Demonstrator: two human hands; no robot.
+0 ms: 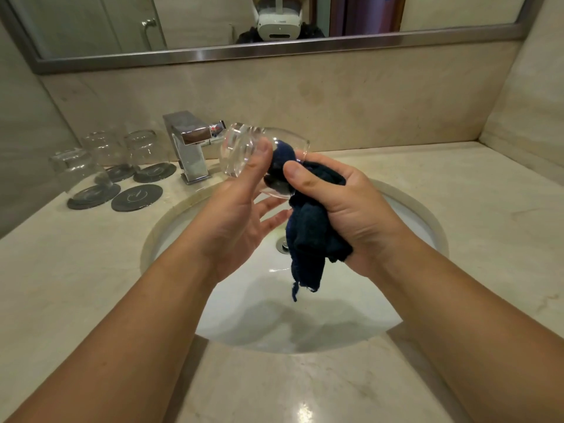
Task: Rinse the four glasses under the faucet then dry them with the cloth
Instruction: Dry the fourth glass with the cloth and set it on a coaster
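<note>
Above the sink basin [406, 215] I hold a clear glass [244, 148] on its side, base to the left, mouth to the right. My left hand [241, 209] grips it with the thumb across its wall. My right hand [338, 206] grips a dark blue cloth [308, 236], one end of which is pushed into the glass's mouth while the rest hangs down over the basin. Three more glasses stand upside down on dark coasters at the left: one in front [81, 175], two behind it [105, 148] [143, 148].
A chrome faucet [190, 141] stands behind the basin, with no water visible. One dark coaster [136, 197] lies bare beside the glasses. The beige stone counter [473, 190] extends to the right, walls close on both sides, and a mirror [213, 19] hangs above.
</note>
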